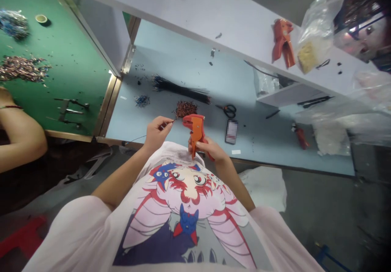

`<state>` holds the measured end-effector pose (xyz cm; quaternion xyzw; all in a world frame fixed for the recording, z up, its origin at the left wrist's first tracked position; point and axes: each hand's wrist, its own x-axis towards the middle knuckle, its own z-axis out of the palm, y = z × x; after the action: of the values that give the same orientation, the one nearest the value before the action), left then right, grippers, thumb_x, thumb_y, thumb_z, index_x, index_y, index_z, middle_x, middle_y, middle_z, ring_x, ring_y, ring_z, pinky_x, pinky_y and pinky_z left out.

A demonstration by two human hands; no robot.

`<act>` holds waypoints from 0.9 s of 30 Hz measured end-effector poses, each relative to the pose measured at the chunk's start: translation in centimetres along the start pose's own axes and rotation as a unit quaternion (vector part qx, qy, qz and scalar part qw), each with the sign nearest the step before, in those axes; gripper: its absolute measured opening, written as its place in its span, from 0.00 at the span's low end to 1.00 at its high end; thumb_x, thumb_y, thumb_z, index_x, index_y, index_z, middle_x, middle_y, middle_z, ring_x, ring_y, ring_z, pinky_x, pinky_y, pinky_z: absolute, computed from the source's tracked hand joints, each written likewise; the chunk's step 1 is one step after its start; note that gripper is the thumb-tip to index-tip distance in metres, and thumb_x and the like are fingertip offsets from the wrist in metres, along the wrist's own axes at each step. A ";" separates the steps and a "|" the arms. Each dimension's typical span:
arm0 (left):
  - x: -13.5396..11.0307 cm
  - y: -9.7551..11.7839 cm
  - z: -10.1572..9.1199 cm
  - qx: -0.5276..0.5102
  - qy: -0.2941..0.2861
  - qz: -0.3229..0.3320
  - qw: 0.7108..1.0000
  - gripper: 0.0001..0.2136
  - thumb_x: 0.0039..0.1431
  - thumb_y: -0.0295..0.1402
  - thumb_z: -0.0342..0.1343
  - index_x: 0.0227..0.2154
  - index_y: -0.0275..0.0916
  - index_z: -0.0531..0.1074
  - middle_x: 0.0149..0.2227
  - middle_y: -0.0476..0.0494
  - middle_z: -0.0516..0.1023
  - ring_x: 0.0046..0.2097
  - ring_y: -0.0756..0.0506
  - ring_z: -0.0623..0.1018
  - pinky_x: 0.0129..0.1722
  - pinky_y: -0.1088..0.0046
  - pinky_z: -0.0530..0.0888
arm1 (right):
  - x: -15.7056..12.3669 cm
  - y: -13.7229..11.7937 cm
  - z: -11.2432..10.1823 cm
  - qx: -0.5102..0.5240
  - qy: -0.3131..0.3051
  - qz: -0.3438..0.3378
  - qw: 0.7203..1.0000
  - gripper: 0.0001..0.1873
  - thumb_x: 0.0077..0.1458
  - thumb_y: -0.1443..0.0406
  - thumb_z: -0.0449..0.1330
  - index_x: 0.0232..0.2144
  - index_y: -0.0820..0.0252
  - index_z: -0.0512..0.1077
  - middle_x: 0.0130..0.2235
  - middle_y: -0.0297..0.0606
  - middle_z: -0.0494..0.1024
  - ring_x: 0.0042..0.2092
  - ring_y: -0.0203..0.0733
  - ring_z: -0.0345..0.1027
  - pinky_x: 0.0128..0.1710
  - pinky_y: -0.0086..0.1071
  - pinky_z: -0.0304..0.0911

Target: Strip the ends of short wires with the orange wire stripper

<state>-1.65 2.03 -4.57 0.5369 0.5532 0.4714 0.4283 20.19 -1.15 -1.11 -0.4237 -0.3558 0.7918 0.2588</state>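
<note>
My left hand (158,132) pinches a thin dark wire (136,138), whose tail hangs toward the table edge on the left. The wire's short end points right, close to the jaws of an orange wire stripper (198,131). Around the handles of that tool my right hand (210,147) is closed. Just beyond the jaws lies a heap of small copper-coloured pieces (185,109). Farther back, a long bundle of black wires (183,89) rests on the blue table. Whether the wire touches the jaws I cannot tell.
Scissors (229,110) and a phone (231,131) lie to the right. A small blue-silver pile (142,100) sits left. Another orange stripper (282,43) and a plastic bag (316,31) rest on the raised shelf (244,31). A co-worker's arm (21,133) is at the green table (67,56).
</note>
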 end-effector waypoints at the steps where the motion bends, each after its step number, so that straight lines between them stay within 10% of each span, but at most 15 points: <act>1: -0.1 0.4 -0.2 0.022 0.003 0.032 0.999 0.06 0.54 0.33 0.56 0.31 0.39 0.76 0.30 0.46 0.76 0.30 0.52 0.71 0.29 0.77 0.67 | -0.4 -0.3 0.3 -0.009 -0.014 -0.003 1.000 0.20 0.49 0.56 0.64 0.38 0.65 0.68 0.32 0.39 0.72 0.33 0.39 0.69 0.30 0.32 0.67; 7: -0.8 2.1 -0.8 0.104 -0.005 0.160 0.982 0.06 0.56 0.31 0.54 0.33 0.40 0.77 0.31 0.45 0.76 0.29 0.52 0.69 0.32 0.75 0.67 | -1.6 -1.2 1.1 -0.036 -0.047 -0.029 0.998 0.20 0.51 0.55 0.62 0.39 0.64 0.68 0.32 0.39 0.72 0.31 0.38 0.68 0.30 0.32 0.66; 27: -2.0 2.4 -0.8 0.162 0.021 0.245 0.956 0.06 0.56 0.28 0.54 0.34 0.39 0.76 0.31 0.45 0.76 0.31 0.52 0.73 0.31 0.77 0.68 | -2.0 -0.8 2.2 -0.059 -0.041 -0.001 0.997 0.17 0.54 0.55 0.59 0.34 0.64 0.67 0.25 0.34 0.70 0.23 0.34 0.65 0.21 0.28 0.63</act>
<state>-1.82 -0.08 -2.15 0.7078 0.4830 0.4771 0.1951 19.41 -2.84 1.34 -0.4052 -0.4128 0.7857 0.2192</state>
